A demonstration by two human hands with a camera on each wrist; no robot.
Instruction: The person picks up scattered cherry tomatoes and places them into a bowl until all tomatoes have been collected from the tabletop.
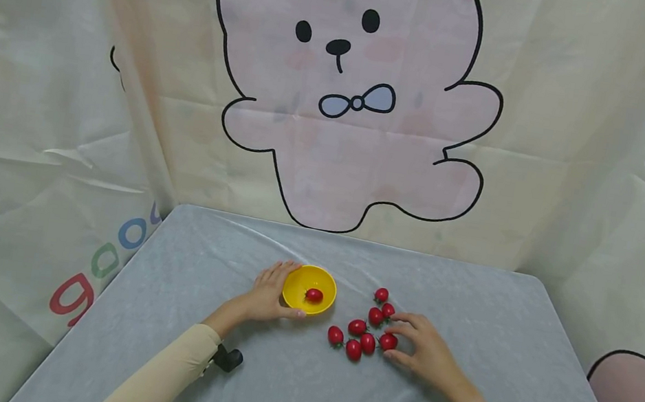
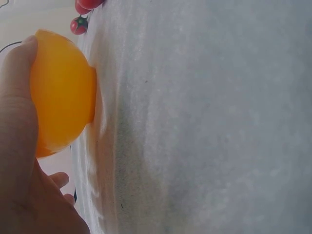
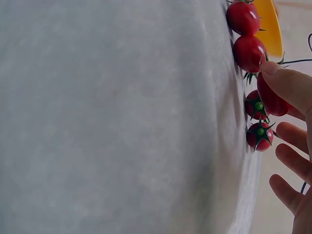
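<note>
A yellow bowl (image 1: 294, 287) stands on the table with one red cherry tomato (image 1: 314, 295) inside. My left hand (image 1: 269, 295) grips its left side, thumb near the rim in front and the other fingers behind. In the left wrist view the side of the bowl (image 2: 63, 92) shows beside the thumb. Right of the bowl, my right hand (image 1: 424, 350) pinches a cherry tomato (image 1: 388, 341) between thumb and fingers. That tomato (image 3: 272, 100) is partly covered by the thumb in the right wrist view, and the other fingers spread loosely.
Several more cherry tomatoes (image 1: 356, 327) with green stems lie in a loose group between the bowl and my right hand. A grey-blue cloth covers the table (image 1: 293, 398). Behind it hangs a curtain (image 1: 549, 193) with cartoon drawings.
</note>
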